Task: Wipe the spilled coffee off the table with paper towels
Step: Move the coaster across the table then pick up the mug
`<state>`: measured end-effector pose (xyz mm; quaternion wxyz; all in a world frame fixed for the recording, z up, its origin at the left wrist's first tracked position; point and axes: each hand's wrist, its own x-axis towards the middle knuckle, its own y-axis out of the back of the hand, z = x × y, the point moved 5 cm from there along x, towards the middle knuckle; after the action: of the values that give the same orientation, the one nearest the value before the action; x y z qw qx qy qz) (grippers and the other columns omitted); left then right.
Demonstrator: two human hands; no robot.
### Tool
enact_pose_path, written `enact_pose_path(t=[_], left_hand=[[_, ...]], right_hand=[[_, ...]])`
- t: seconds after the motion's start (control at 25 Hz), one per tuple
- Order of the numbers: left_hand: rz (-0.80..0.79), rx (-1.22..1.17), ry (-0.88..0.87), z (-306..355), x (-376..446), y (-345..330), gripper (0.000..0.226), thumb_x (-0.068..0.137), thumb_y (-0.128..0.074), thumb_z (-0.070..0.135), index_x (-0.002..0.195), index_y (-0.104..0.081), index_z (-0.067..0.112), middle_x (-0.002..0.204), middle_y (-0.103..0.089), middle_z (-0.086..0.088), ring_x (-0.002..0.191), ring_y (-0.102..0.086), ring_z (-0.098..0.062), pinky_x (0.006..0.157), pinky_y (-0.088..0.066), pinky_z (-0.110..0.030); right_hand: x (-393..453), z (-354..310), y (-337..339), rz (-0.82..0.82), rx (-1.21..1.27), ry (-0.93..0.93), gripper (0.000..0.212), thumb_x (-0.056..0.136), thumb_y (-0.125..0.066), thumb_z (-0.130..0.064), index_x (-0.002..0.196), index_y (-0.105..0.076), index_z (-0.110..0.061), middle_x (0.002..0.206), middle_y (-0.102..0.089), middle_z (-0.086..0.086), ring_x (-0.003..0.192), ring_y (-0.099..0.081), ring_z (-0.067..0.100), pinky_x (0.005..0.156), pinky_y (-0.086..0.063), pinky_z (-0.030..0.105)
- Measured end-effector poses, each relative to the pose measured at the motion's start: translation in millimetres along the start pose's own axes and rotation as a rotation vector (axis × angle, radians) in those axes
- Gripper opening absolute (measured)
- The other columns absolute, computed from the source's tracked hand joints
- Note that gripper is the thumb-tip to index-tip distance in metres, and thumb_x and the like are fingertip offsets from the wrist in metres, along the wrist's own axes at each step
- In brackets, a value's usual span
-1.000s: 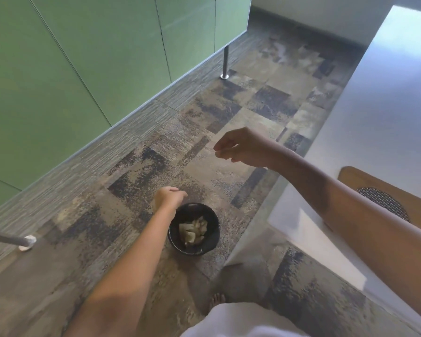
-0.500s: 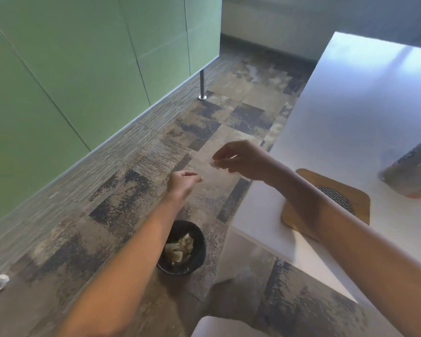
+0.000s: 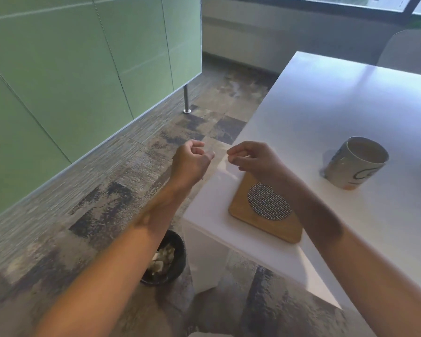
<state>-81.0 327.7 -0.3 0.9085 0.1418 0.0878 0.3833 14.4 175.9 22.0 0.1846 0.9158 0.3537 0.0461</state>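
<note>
Head view: the left hand (image 3: 192, 161) and right hand (image 3: 250, 158) hover loosely curled and empty by the white bench (image 3: 338, 113) corner, while crumpled paper towels (image 3: 162, 261) lie in the black round bin (image 3: 178, 263) on the floor below.

Below my left forearm, a small black bin (image 3: 178, 259) stands on the carpet just beside the corner leg of the white table (image 3: 326, 122); crumpled, pale, stained paper towels (image 3: 162, 260) lie inside it. The tabletop shows glossy and white.
</note>
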Motion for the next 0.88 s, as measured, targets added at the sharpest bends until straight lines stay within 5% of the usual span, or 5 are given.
enact_pose_path(t=[0.28, 0.4, 0.52, 0.68, 0.88], left_hand=[[-0.135, 0.260, -0.059, 29.3, -51.8, -43.9, 0.033, 0.084, -0.071, 0.031, 0.113, -0.065, 0.015, 0.083, -0.060, 0.006, 0.080, -0.060, -0.015, 0.071, -0.048, -0.028], [-0.203, 0.403, -0.023, 31.1, -64.6, -60.4, 0.044, 0.083, -0.071, 0.039, 0.117, -0.062, 0.013, 0.110, -0.066, -0.004, 0.102, -0.063, -0.023, 0.090, -0.053, -0.037], [-0.230, 0.580, 0.035, 28.8, -70.3, -78.5, 0.078, 0.083, -0.070, 0.052, 0.142, -0.044, 0.008, 0.146, -0.044, -0.017, 0.130, -0.050, -0.034, 0.106, -0.044, -0.044], [-0.227, 0.700, 0.120, 20.3, -74.5, -93.0, 0.088, 0.081, -0.067, 0.060, 0.145, -0.041, 0.007, 0.153, -0.031, -0.021, 0.141, -0.034, -0.037, 0.109, -0.037, -0.044], [-0.248, 0.733, 0.134, 20.5, -78.5, -99.2, 0.079, 0.079, -0.066, 0.057, 0.139, -0.050, 0.009, 0.152, -0.032, -0.018, 0.140, -0.031, -0.037, 0.106, -0.036, -0.044]], right_hand=[[-51.5, 22.9, 78.5, 0.126, -0.012, -0.134, 0.028, 0.086, -0.075, -0.024, 0.112, -0.064, -0.021, 0.093, -0.073, -0.004, 0.087, -0.069, 0.015, 0.078, -0.058, 0.031], [-71.0, 33.2, 111.4, 0.189, -0.217, -0.249, 0.053, 0.084, -0.075, -0.037, 0.130, -0.054, -0.020, 0.114, -0.071, -0.001, 0.097, -0.066, 0.014, 0.079, -0.051, 0.026], [-92.2, 48.1, 111.9, 0.149, -0.129, -0.315, 0.071, 0.086, -0.075, -0.035, 0.143, -0.038, -0.014, 0.126, -0.062, 0.005, 0.091, -0.065, 0.014, 0.069, -0.050, 0.017], [-105.6, 72.9, 91.7, 0.138, -0.078, -0.358, 0.086, 0.084, -0.076, -0.033, 0.150, -0.025, -0.010, 0.144, -0.048, 0.017, 0.126, -0.055, 0.031, 0.103, -0.047, 0.044], [-112.4, 83.5, 83.5, 0.176, 0.072, -0.387, 0.099, 0.080, -0.078, -0.035, 0.153, -0.016, -0.010, 0.150, -0.039, 0.015, 0.130, -0.050, 0.029, 0.108, -0.044, 0.047]])
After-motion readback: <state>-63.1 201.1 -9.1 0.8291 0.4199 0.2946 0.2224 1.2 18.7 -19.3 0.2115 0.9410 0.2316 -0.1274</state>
